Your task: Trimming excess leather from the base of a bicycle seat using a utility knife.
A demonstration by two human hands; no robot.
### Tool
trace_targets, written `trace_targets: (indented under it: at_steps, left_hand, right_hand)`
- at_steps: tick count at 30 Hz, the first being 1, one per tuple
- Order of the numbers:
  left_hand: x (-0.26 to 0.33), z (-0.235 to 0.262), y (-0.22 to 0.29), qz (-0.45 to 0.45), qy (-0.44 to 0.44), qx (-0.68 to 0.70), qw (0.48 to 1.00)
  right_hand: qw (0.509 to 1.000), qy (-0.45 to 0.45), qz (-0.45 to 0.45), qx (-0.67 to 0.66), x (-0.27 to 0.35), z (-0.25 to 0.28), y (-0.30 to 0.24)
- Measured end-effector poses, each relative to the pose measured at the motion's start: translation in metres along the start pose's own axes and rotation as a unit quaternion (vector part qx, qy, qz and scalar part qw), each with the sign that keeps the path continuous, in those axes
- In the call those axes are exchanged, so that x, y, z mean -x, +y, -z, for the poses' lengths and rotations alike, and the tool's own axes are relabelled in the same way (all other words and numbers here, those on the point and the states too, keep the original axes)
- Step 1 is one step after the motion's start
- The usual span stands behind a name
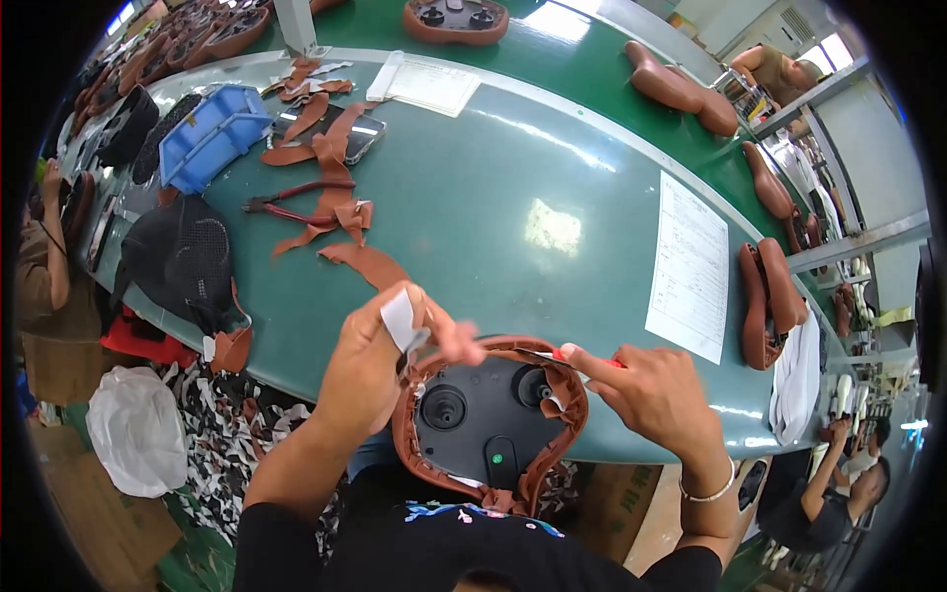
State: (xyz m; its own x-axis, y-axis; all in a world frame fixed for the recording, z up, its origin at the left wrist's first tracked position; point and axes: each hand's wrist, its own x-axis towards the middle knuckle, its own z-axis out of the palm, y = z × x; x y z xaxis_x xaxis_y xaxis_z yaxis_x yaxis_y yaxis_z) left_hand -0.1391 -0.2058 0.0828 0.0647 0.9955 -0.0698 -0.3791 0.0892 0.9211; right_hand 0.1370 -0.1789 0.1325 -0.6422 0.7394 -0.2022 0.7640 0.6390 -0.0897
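Note:
A brown padded seat (402, 426) rests upside down against my body at the table's near edge. Its black plastic base (483, 434) has two round bosses, and the brown cover folds over the rim. My right hand (656, 390) is closed around a red-handled knife (570, 353), whose blade lies on the seat's far rim. Pinched in my left hand (370, 360) is a cover strip (399, 318) with a pale backing, above the seat's left rim; its fingertips are blurred. A loose cover flap (555, 393) curls inside the right side.
Red-handled pliers (301, 202) lie among brown scraps (330, 138) at the table's left. Nearby are a blue bin (212, 138) and a black cap (182, 257). A paper sheet (691, 266) and brown padded pieces (769, 301) lie to the right. Other people work around.

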Motion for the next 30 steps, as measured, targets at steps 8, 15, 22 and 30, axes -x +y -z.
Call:
trace_targets:
  at_steps: [8, 15, 22, 30]
  left_hand:
    - [-0.036, 0.061, 0.048, -0.250, 0.183, -0.076, 0.948]
    - [-0.038, 0.041, 0.041, -0.134, -0.305, -0.640, 0.692]
    - [-0.054, -0.054, -0.017, 0.069, -0.299, 0.009, 0.952]
    - [-0.058, -0.068, 0.008, -0.308, -0.047, -0.279, 0.908]
  right_hand:
    - [0.989, -0.037, -0.141, -0.020, 0.071, -0.018, -0.036]
    - [0.986, 0.019, -0.156, -0.052, 0.078, -0.023, -0.038]
    - [0.985, 0.009, -0.169, -0.015, 0.090, -0.042, -0.048]
    - [0.915, 0.122, -0.334, -0.193, 0.112, -0.087, -0.096]
